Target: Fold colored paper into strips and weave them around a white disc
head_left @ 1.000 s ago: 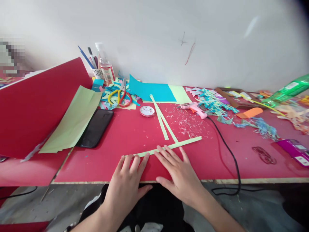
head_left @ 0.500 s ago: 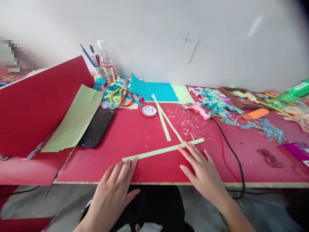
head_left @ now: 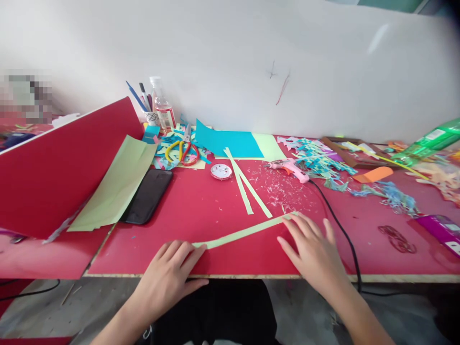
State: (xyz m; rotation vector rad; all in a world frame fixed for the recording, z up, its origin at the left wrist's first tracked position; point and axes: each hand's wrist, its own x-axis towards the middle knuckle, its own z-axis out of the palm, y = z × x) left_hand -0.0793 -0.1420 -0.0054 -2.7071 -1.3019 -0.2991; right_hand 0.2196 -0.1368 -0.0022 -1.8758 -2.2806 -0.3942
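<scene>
The left hand (head_left: 170, 268), open with its fingers together, lies on one end of a pale green strip (head_left: 244, 234) near the front edge of the red counter (head_left: 194, 206), while the open right hand (head_left: 314, 249), fingers spread, touches the other end.

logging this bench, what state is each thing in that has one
front paper strip, unfolded
left hand, on that strip's left end
right hand, on that strip's right end
scissors, handles apart
glue gun, lying down
phone, lying flat
clear bottle, upright, capped
green bottle, not upright
teal sheet, corner raised
</scene>
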